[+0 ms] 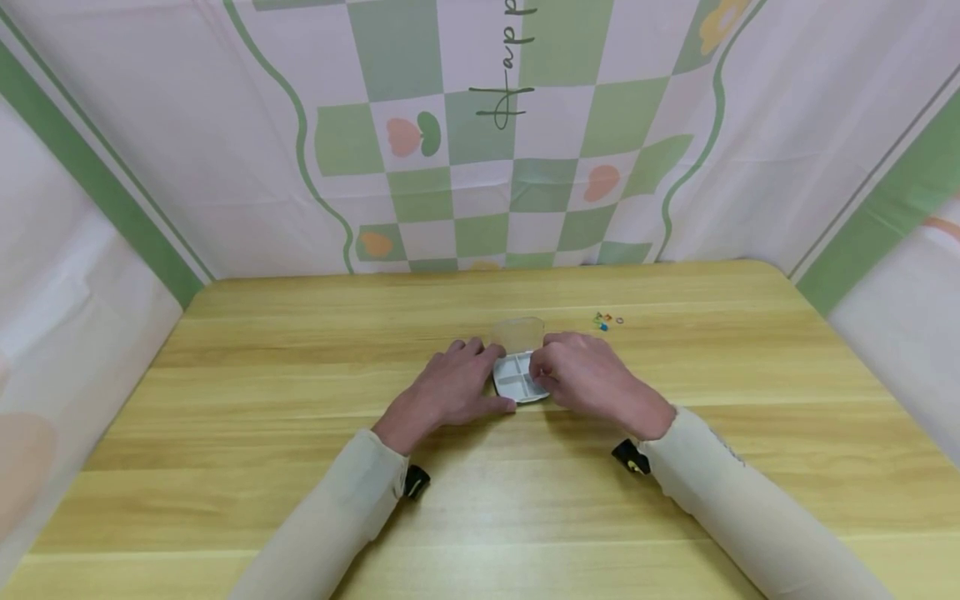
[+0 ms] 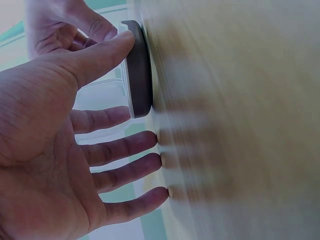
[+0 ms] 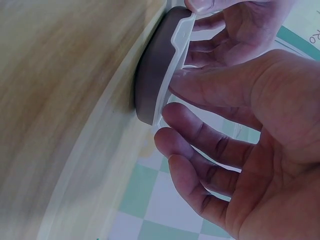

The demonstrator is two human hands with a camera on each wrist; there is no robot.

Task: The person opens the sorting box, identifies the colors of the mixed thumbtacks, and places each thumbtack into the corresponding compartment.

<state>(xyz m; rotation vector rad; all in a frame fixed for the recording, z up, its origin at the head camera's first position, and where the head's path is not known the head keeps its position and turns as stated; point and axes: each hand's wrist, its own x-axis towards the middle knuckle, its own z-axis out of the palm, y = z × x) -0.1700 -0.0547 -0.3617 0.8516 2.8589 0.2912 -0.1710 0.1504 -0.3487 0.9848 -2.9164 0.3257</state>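
A small pill box with a white divided tray and a dark base lies on the table, its clear lid swung up at the far side. My left hand steadies it from the left, thumb on the near edge and index finger at the far edge. The other left fingertips touch the tabletop. Over the right-hand compartments, my right hand reaches in with thumb and fingers curled. Its thumb dips past the white rim; I cannot tell whether the hidden fingertips pinch anything.
Several tiny colourful pieces lie on the wooden table beyond my right hand, to the right of the lid. A patterned cloth hangs along the table's far edge. Dark straps sit at both wrists.
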